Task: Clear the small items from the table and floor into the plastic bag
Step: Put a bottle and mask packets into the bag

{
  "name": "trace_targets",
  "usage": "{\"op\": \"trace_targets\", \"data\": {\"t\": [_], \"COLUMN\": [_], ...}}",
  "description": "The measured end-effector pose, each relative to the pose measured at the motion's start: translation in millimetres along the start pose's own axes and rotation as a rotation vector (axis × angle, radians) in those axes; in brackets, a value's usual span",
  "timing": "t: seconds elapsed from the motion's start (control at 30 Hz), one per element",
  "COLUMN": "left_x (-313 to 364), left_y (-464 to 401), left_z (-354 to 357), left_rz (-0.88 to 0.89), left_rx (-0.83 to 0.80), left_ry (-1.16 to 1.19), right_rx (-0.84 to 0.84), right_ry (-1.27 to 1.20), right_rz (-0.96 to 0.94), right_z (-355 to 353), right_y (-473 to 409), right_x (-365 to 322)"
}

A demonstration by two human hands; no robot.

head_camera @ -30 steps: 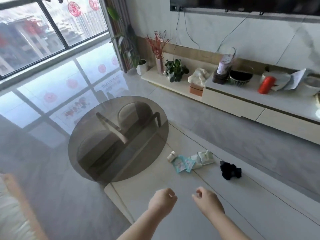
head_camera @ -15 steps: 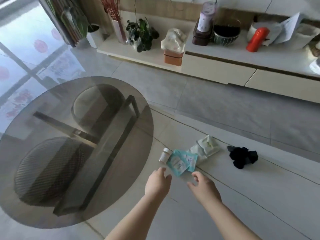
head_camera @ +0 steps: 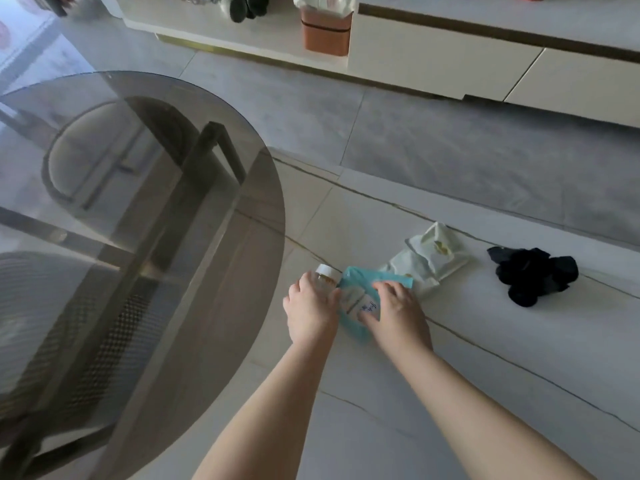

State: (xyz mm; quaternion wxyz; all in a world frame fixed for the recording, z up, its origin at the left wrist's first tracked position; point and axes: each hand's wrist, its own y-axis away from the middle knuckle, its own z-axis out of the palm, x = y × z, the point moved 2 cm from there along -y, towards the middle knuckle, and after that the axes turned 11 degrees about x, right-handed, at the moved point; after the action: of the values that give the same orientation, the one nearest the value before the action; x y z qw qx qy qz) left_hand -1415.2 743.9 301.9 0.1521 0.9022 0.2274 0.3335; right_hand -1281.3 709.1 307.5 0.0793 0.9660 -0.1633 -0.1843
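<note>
— Where are the hands right now?

— Both down on the pale marble-look surface [head_camera: 485, 393] beside the round smoked-glass table top [head_camera: 138, 220]. The left hand [head_camera: 311, 311] is curled round a small clear bottle with a white cap [head_camera: 325, 274]; the fingers wrap its body and only the cap and a bit of the neck poke out above them.

— And the other one?

— The right hand [head_camera: 394, 311] lies on the teal plastic packet [head_camera: 356, 299], fingers bent and spread over its top edge, thumb pressing low on the printed face. Whether it has really pinched the packet or is only pressing on it, I cannot tell from here.

— So the bottle and packet are together?

— Touching, yes, the bottle just left of the packet. Right of the packet sit two pale green-white wipe packs [head_camera: 429, 258], one overlapping the other, and the nearer one runs under the teal packet's corner. Further right, apart from them, lies a crumpled black cloth [head_camera: 530, 275].

— What's behind?

— A strip of grey floor [head_camera: 467, 157], then a long cream low cabinet [head_camera: 450, 60] with an orange-brown box [head_camera: 325, 32] standing at its lower shelf end.
</note>
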Motion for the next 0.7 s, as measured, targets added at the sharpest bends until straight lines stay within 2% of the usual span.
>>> {"op": "trace_targets", "data": {"t": [0.13, 0.23, 0.33, 0.43, 0.57, 0.7], "left_x": [-19, -25, -29, -38, -48, -51], "left_y": [-12, -11, -6, 1, 7, 6], "left_z": [14, 18, 18, 17, 17, 20], "left_rz": [-0.043, -0.041, -0.088, -0.156, -0.173, -0.175], "left_rx": [-0.020, -0.034, -0.037, -0.054, -0.066, -0.065], "left_ry": [0.136, 0.171, 0.224, 0.289, 0.295, 0.304], "right_rx": [0.194, 0.255, 0.194, 0.130, 0.220, 0.109], "right_ry": [0.183, 0.308, 0.354, 0.247, 0.224, 0.301], "right_rz": [-0.059, -0.003, 0.021, -0.015, -0.150, -0.121], "right_z": [23, 34, 32, 22, 7, 6], "right_y": [-3, -3, 0, 3, -9, -26], "right_x": [-5, -7, -13, -10, 11, 26]}}
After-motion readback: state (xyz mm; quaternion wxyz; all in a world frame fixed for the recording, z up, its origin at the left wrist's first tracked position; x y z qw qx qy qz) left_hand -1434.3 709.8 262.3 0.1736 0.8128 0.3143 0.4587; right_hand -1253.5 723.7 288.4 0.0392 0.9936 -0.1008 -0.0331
